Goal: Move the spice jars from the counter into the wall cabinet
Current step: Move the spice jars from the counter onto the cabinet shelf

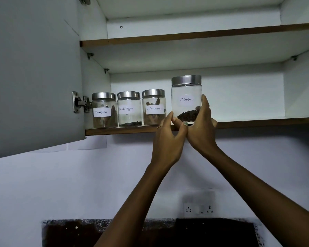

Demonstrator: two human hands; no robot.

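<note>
Both hands, left [168, 139] and right [201, 129], clasp the cloves jar [186, 98] (steel lid) at the shelf [257, 122] edge. Three jars [128, 108] stand left of it.

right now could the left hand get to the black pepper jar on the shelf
Probably yes. The left hand sits at the shelf's front edge by the cloves jar, and the black pepper jar stands near the open front with nothing before it.
</note>
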